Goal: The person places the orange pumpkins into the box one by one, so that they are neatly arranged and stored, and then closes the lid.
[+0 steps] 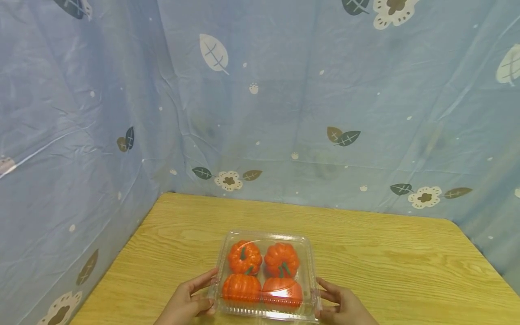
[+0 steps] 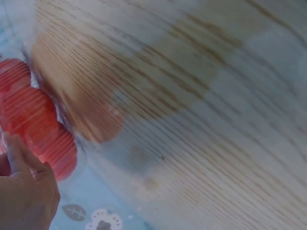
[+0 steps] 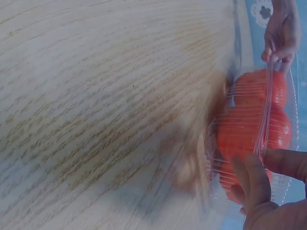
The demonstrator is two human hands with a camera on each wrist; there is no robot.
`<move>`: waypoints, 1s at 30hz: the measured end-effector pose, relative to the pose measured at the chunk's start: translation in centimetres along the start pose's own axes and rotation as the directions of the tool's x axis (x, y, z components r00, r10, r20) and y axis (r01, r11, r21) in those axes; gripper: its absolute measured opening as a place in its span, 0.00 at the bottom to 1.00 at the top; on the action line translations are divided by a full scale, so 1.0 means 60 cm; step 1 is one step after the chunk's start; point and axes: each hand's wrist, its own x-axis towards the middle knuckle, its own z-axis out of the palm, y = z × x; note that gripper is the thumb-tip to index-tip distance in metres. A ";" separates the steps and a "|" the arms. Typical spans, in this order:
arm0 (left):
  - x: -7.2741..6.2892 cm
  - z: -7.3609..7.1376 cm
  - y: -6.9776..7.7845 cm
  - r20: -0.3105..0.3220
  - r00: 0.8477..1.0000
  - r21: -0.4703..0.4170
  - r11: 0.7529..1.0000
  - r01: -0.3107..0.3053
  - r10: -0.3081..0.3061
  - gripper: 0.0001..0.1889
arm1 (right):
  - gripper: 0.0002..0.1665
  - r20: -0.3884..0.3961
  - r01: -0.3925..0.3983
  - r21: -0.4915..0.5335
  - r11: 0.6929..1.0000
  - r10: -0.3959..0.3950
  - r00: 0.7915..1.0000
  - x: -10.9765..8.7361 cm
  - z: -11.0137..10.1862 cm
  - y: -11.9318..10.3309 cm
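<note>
A clear plastic clamshell box (image 1: pixel 263 237) with its lid down is near the front edge of the table. Inside are several small orange pumpkins with green stems, such as the pumpkin (image 1: pixel 245 257) at the back left. My left hand (image 1: pixel 188 295) grips the box's left side by the rim, thumb and fingers on its edge. On the opposite side, my right hand (image 1: pixel 343 303) pinches the right rim. The right wrist view shows the right hand (image 3: pixel 273 191) with thumb and fingers at the rim seam, and ribbed walls around the pumpkins (image 3: pixel 244 134).
The wood-grain table (image 1: pixel 386 257) extends behind the box and to both sides. A blue cloth (image 1: pixel 276 113) printed with leaves and flowers hangs along the table's back and left edges.
</note>
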 end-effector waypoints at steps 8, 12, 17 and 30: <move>0.000 0.000 -0.001 -0.006 1.000 0.028 1.000 -0.013 0.014 0.35 | 0.46 -0.013 -0.016 0.027 0.999 0.017 1.000 -0.005 0.002 -0.006; 0.000 0.000 -0.001 -0.011 1.000 0.026 1.000 -0.009 0.010 0.35 | 0.45 0.051 0.072 0.002 0.997 -0.072 0.996 -0.004 -0.002 0.002; -0.001 0.001 -0.002 -0.024 1.000 0.025 1.000 -0.006 0.006 0.36 | 0.42 0.113 0.166 -0.034 0.986 -0.161 0.980 -0.001 -0.006 0.012; -0.001 0.003 -0.001 -0.011 1.000 0.014 1.000 -0.012 0.012 0.36 | 0.43 0.113 0.160 -0.043 0.986 -0.154 0.982 -0.004 -0.004 0.008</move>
